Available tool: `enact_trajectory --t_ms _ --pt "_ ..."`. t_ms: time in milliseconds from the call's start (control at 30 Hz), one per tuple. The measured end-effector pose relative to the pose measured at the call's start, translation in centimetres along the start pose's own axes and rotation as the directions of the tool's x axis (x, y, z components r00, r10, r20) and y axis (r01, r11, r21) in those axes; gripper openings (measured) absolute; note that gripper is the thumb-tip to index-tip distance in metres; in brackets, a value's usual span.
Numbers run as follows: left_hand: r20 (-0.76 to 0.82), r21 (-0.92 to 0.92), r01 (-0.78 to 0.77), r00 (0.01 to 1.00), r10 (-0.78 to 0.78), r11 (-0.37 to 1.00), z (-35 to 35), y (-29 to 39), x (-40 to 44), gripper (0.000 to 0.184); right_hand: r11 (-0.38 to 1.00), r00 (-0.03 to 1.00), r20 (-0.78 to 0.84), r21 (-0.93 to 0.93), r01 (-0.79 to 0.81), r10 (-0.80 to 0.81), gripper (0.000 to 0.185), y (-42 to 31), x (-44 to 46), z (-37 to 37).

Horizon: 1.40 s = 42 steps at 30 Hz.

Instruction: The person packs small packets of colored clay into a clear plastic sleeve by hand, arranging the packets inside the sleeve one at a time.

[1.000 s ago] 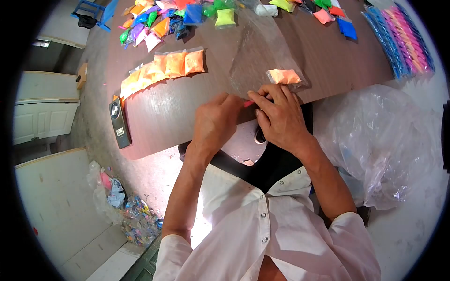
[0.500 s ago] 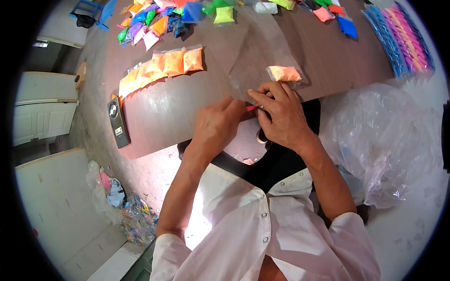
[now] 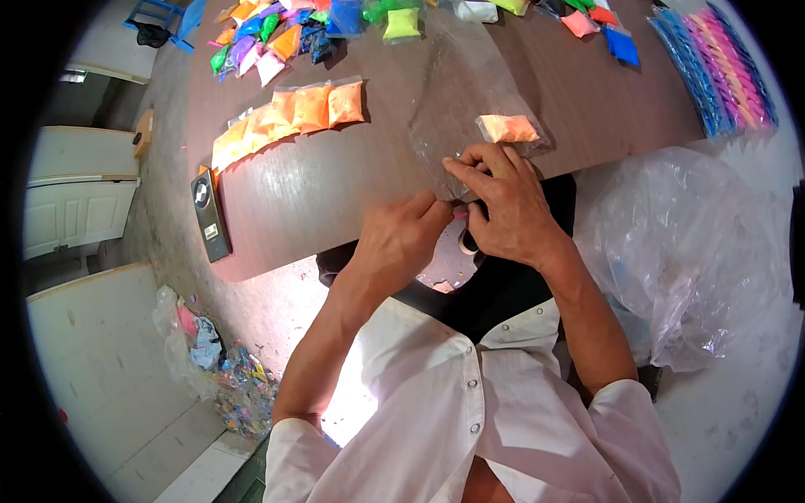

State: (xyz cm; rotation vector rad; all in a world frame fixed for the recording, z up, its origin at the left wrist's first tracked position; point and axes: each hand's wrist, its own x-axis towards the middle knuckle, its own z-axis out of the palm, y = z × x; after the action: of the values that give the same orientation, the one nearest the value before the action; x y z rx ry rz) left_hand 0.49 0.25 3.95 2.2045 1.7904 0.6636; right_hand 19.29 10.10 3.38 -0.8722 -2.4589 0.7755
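A small pink piece (image 3: pixel 460 214) sat between the hands at the near edge of the table (image 3: pixel 289 197), its visible length running left to right. The left hand (image 3: pixel 401 241), knuckles up and fingers curled, pinched it; the right hand (image 3: pixel 508 205) arched palm-down, fingers pointing far and left, its grip impossible to tell. Clear plastic (image 3: pixel 474 75) stretched lengthwise far-to-near towards them.

The white shirt (image 3: pixel 411 402) has round, dark-ringed snap buttons (image 3: pixel 472 383) along its front placket (image 3: pixel 473 404) and loose short sleeves (image 3: pixel 300 457). Black trousers (image 3: pixel 520 289) show beyond its far edge. Left hand (image 3: pixel 401 239) and right hand (image 3: pixel 513 208) are bare.
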Motion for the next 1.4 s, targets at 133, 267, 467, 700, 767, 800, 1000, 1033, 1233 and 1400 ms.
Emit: enact_trajectory --t_ms 133,267,467,700,767,800,1000,1033,1233,1400 --pt "-0.128 -0.151 0.051 0.989 -0.071 0.987 -0.2 -0.8 0.0 0.012 1.000 1.000 0.005 -0.006 0.012 -0.012 0.055 0.2 -0.2 0.2" --pt "-0.178 -0.082 0.109 0.976 -0.122 0.991 0.1 -1.0 0.8 0.013 1.000 1.000 0.010 0.003 0.014 -0.014 0.058 0.1 -0.1 0.2" --pt "0.035 0.083 -0.069 0.997 0.066 0.994 0.1 0.5 -0.9 0.014 1.000 1.000 0.017 0.009 0.010 -0.010 0.057 0.2 -0.1 0.1" --pt "-0.126 0.018 0.067 0.990 -0.065 0.998 -0.1 -0.4 0.3 0.007 1.000 1.000 0.023 -0.018 0.014 -0.013 0.059 0.2 -0.2 0.1" --pt "-0.110 0.037 0.073 0.992 -0.069 0.997 0.1 -0.4 0.6 0.006 1.000 0.999 0.043 0.003 -0.013 0.013 0.057 0.2 -0.3 0.0" --pt "-0.113 0.012 0.055 0.992 -0.053 0.998 0.2 -0.3 0.6 0.008 1.000 1.000 0.026 0.005 -0.001 0.001 0.057 0.4 -0.3 0.1" --pt "-0.013 0.047 -0.006 1.000 0.007 0.999 0.1 0.4 -1.0 0.015 1.000 1.000 0.018 0.005 0.004 -0.004 0.056 0.2 -0.2 0.2" --pt "0.038 0.042 -0.016 0.999 0.015 0.999 0.1 0.5 -1.2 0.016 1.000 0.999 0.033 0.005 -0.009 0.008 0.055 0.1 -0.3 0.1" --pt "-0.149 0.004 0.088 0.985 -0.086 0.996 -0.1 0.4 0.1 0.016 1.000 1.000 0.007 0.008 0.011 -0.011 0.057 0.5 -0.5 0.5" --pt "-0.042 0.065 0.002 0.999 0.000 0.998 0.5 0.8 -0.7 0.014 1.000 1.000 -0.002 -0.008 0.016 -0.016 0.056 0.5 -0.6 0.4"
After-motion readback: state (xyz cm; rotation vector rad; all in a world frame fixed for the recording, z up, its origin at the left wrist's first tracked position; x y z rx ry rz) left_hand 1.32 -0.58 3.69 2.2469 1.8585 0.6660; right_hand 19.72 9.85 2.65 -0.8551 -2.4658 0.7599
